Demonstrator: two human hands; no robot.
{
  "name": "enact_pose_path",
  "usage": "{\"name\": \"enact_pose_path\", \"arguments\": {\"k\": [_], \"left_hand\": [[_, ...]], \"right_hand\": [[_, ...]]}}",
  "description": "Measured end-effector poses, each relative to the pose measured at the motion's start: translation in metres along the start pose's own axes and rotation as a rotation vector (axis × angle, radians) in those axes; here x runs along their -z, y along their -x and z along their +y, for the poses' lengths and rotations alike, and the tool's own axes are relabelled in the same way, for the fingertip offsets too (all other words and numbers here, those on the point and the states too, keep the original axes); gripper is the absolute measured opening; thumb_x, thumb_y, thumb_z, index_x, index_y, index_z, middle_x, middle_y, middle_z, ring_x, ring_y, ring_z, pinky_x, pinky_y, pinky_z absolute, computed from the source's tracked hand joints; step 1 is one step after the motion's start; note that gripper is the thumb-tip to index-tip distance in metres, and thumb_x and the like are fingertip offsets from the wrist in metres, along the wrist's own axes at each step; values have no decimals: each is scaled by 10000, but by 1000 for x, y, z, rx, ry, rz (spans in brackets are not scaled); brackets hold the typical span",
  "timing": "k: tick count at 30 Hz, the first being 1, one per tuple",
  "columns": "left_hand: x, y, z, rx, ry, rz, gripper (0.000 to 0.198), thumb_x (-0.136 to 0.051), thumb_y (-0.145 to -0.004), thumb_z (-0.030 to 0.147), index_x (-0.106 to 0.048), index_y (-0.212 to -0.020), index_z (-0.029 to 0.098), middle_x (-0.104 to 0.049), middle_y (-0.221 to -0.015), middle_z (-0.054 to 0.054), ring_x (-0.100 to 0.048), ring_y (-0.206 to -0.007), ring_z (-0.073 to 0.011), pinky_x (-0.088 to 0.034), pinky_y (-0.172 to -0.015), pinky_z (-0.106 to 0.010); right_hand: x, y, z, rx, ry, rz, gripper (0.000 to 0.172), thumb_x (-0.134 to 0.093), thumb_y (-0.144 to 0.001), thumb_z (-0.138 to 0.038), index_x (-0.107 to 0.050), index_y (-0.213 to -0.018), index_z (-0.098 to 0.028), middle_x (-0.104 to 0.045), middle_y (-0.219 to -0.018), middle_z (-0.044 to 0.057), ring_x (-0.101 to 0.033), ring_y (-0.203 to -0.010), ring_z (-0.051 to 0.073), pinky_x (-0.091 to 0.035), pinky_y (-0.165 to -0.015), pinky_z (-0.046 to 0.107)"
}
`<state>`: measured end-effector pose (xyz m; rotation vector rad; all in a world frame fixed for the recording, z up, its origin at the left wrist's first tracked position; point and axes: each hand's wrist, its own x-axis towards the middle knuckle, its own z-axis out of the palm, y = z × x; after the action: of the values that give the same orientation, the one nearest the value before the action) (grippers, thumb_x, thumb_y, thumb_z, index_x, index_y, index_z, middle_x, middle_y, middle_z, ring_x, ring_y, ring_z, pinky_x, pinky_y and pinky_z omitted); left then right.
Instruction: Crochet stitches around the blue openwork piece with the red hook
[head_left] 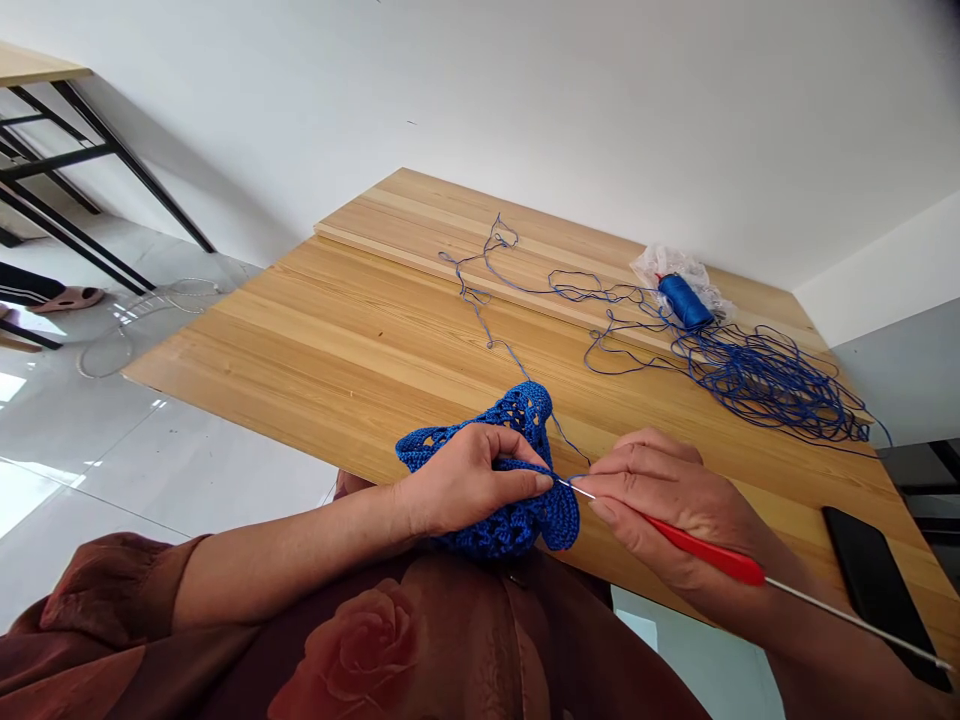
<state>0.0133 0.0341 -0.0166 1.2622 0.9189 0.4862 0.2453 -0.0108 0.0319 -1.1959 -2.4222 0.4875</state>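
My left hand (469, 478) is closed on a blue crochet piece (517, 420) at the near edge of a wooden table (315, 340), pinching it at the working stitch. My right hand (667, 500) is closed on a crochet hook (705, 553) with a red handle and a long metal shaft; its tip meets the crochet piece beside my left fingertips. A blue thread (495, 330) runs from the piece across the table to a tangled heap of thread (772, 385) and a blue spool (685, 300) lying on clear plastic.
A black phone (874, 580) lies flat on the table at the right, near my right forearm. A white wall stands behind the table. At the left are glossy floor tiles, wire hoops (142, 320) on the floor and a black-framed table (67, 150).
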Motion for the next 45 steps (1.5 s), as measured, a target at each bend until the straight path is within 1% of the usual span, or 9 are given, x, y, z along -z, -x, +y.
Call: {"name": "enact_pose_path", "arguments": {"k": [11, 14, 20, 24, 28, 32, 36, 42, 45], "left_hand": [[-4, -1, -2, -78, -131, 65, 174, -746, -794, 319, -748, -857, 156, -765, -880, -44, -673, -835, -185, -512, -758, -260], [-6, -1, -3, -90, -111, 82, 203, -768, -784, 329, -767, -883, 152, -778, -917, -55, -687, -866, -197, -521, -800, -276], [-11, 1, -5, -175, -33, 59, 128, -784, -777, 263, -760, -836, 152, -780, -882, -40, -693, -839, -175, -521, -807, -261], [-8, 2, -3, -158, -129, 91, 134, -775, -788, 288, -753, -811, 158, -779, -858, -39, -690, -812, -181, -517, -777, -267], [-5, 3, -3, -159, -193, 115, 194, -760, -814, 349, -779, -867, 163, -793, -894, -50, -707, -832, -201, -528, -781, -281], [-6, 5, 0, -236, -265, 179, 167, -722, -854, 306, -787, -946, 183, -800, -965, -39, -720, -902, -195, -521, -867, -272], [-5, 8, 9, -318, -327, 141, 114, -672, -874, 225, -762, -906, 162, -775, -917, -40, -695, -870, -174, -506, -836, -252], [3, 11, 17, -198, -132, -116, 111, -681, -845, 231, -728, -876, 136, -720, -847, -40, -635, -798, -166, -482, -757, -253], [4, 13, 17, -175, -100, -150, 124, -684, -832, 241, -723, -877, 131, -700, -840, -37, -606, -794, -162, -465, -761, -255]], "right_hand": [[-34, 6, -25, -27, 438, 213, 95, -594, -949, -209, -658, -882, -226, -726, -829, 34, -591, -841, 222, -313, -744, 392], [-39, 7, -26, -44, 451, 242, 36, -631, -926, -228, -635, -960, -218, -726, -888, 55, -592, -881, 247, -342, -784, 402], [-50, 1, -21, -176, 29, 67, 314, -590, -951, -395, -560, -1184, -186, -683, -1093, 123, -614, -998, 271, -501, -832, 407], [-49, 8, -18, -96, 166, 254, 435, -680, -881, -354, -564, -1257, -169, -619, -1349, 172, -553, -1216, 338, -453, -1002, 499], [-44, 19, -22, 15, 382, 307, 323, -723, -839, -222, -660, -1154, -187, -747, -1053, 93, -597, -1001, 295, -434, -905, 449], [-43, 22, -30, 26, 416, 278, 327, -671, -866, -167, -671, -1193, -142, -747, -1069, 106, -591, -990, 288, -410, -867, 434], [-35, 23, -32, -36, 226, 229, 355, -595, -913, -162, -647, -1264, -178, -718, -1143, 97, -590, -1068, 279, -421, -934, 438], [-11, 22, -19, -141, -417, -8, 330, -455, -1015, -212, -667, -1249, -307, -714, -1136, 49, -635, -1073, 231, -539, -905, 391], [-5, 21, -25, -126, -440, -37, 307, -467, -1011, -217, -680, -1216, -303, -726, -1093, 44, -645, -1052, 232, -549, -906, 394]]}}
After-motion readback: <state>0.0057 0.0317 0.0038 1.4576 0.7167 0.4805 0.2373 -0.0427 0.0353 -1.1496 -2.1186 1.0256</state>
